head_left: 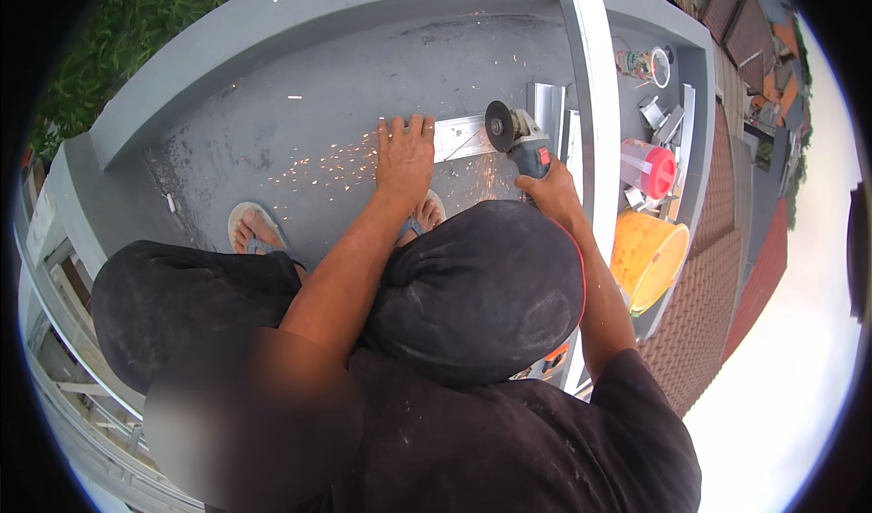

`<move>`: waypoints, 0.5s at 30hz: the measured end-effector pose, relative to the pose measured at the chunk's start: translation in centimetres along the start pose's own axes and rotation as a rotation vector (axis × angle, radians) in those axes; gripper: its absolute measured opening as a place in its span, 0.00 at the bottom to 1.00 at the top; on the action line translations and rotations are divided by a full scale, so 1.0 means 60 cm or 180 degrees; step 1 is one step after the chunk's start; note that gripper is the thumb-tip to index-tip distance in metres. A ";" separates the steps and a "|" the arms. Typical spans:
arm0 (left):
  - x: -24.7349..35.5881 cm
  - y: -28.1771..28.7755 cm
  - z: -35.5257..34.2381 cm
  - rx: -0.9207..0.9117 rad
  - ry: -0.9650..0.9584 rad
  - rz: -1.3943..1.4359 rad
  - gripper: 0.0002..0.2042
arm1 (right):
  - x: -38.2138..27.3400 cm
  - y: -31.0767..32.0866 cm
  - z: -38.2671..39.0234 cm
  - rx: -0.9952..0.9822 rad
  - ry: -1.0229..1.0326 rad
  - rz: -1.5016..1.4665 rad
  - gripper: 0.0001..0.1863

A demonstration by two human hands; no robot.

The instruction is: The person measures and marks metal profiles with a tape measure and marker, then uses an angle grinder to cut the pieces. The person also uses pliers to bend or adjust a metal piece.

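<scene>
My right hand [554, 189] is wrapped round the grey body of an angle grinder [529, 150], which has a dark round disc [496, 127] at its far end. The disc stands at the right part of a silver metal strip [457, 139] lying on the grey floor. My left hand [406, 157] lies flat over the strip's left end, its fingers stretched out and pressing down. Orange sparks [331, 161] scatter over the floor left of that hand, and more fall just below the strip. Exactly where the disc meets the metal is hard to make out.
A white metal beam [595, 104] runs close to the right of the grinder. Beyond it are an orange bucket [647, 254], a pink-lidded container [649, 168] and metal offcuts [666, 123]. My sandalled foot [259, 227] is near the sparks. A low wall [272, 24] bounds the floor.
</scene>
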State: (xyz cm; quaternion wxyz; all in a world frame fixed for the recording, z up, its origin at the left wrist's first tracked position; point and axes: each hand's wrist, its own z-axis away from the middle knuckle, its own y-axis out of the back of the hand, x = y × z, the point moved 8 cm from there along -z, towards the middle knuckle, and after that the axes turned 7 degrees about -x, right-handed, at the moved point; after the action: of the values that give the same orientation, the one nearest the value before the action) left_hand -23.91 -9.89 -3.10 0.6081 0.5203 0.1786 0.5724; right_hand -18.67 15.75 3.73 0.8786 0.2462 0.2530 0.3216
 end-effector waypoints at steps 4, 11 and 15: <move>-0.001 0.002 0.000 0.0013 0.0017 0.0059 0.35 | -0.003 0.000 -0.002 -0.0013 -0.0025 0.0002 0.35; -0.001 -0.001 -0.002 -0.0122 0.0049 0.0039 0.33 | -0.011 0.002 -0.001 0.0018 -0.0052 0.0075 0.35; 0.001 0.008 0.001 -0.0341 0.0069 0.0007 0.28 | -0.005 -0.001 -0.007 0.0029 -0.0042 0.0126 0.35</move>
State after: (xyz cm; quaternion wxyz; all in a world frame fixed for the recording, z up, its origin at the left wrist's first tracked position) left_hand -24.07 -9.96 -2.66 0.6325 0.4809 0.1536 0.5874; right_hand -19.11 15.60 3.48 0.8726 0.2573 0.2438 0.3361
